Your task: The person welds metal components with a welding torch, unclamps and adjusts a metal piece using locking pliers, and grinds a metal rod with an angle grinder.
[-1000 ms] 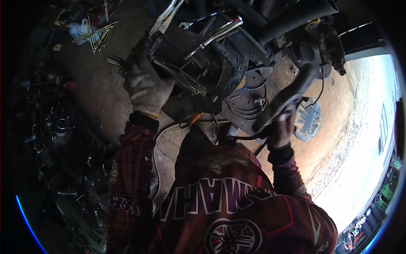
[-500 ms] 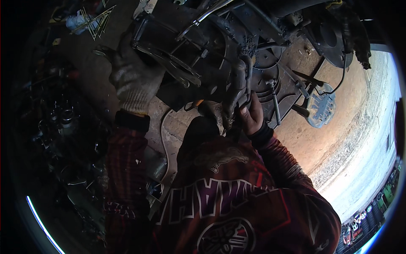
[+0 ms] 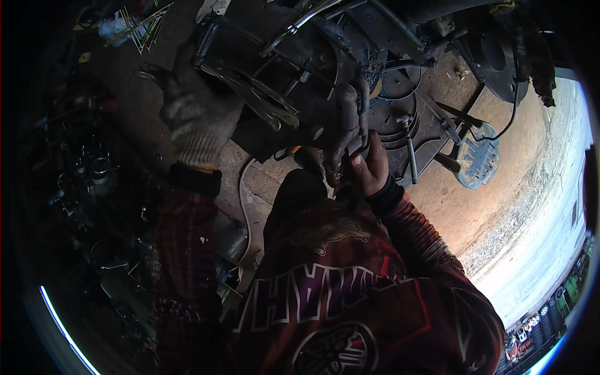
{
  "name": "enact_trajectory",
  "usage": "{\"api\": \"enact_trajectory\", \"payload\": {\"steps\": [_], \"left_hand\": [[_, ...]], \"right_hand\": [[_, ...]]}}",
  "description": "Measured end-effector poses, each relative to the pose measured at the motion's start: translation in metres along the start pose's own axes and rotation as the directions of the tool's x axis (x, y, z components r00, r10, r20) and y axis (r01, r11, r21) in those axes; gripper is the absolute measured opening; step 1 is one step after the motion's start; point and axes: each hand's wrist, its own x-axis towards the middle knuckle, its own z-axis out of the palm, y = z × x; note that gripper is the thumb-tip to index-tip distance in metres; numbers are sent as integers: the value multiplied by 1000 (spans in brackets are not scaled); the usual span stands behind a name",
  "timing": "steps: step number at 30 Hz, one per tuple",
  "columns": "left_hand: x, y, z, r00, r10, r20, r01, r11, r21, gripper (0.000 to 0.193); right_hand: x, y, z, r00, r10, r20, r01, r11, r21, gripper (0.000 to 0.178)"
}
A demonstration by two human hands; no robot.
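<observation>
My left hand (image 3: 197, 128), in a grey knitted glove, reaches to the left edge of a dark metal frame (image 3: 262, 69). Its fingers sink into shadow, so I cannot tell whether they grip. A shiny metal end (image 3: 150, 74) shows beside the glove, and curved metal handles (image 3: 265, 109) lie to its right. Bare, my right hand (image 3: 373, 172) is closed round the near end of a dark, elongated tool (image 3: 350, 115), its thumb on top. The exact kind of tool is too dark to make out. Its far end is over the metal pieces, beside dark shavings (image 3: 375, 65).
Round metal plates and rods (image 3: 400, 131) lie right of the tool. Beyond them stands a pale blue slotted seat (image 3: 478, 162). A cable (image 3: 242, 206) runs along the floor near my knee. Thin rods (image 3: 147, 31) lie at the far left; dark machine parts (image 3: 94, 175) crowd the left side.
The tool's far end has shifted slightly left and now stands more upright, with a yellowish patch showing beside it. My right hand has moved very little; the left stays in place.
</observation>
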Motion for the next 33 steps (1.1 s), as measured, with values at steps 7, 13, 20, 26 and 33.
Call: {"api": "enact_trajectory", "payload": {"steps": [7,13,20,26,33], "left_hand": [[2,7,-7,999,-48,24,47,998,42,90],[4,9,-4,995,-84,52,80,994,68,90],[4,12,-7,992,-112,59,106,990,96,90],[4,14,-8,990,-122,65,115,988,98,90],[6,14,-9,988,-133,80,124,987,105,90]], "right_hand": [[3,-9,1,999,37,22,-37,999,3,57],[3,-6,-1,998,40,39,-39,999,-8,58],[3,-4,0,1000,15,21,-14,1000,-24,55],[4,-3,0,1000,-7,21,8,999,-50,53],[2,-4,-1,999,12,31,-8,992,-129,58]]}}
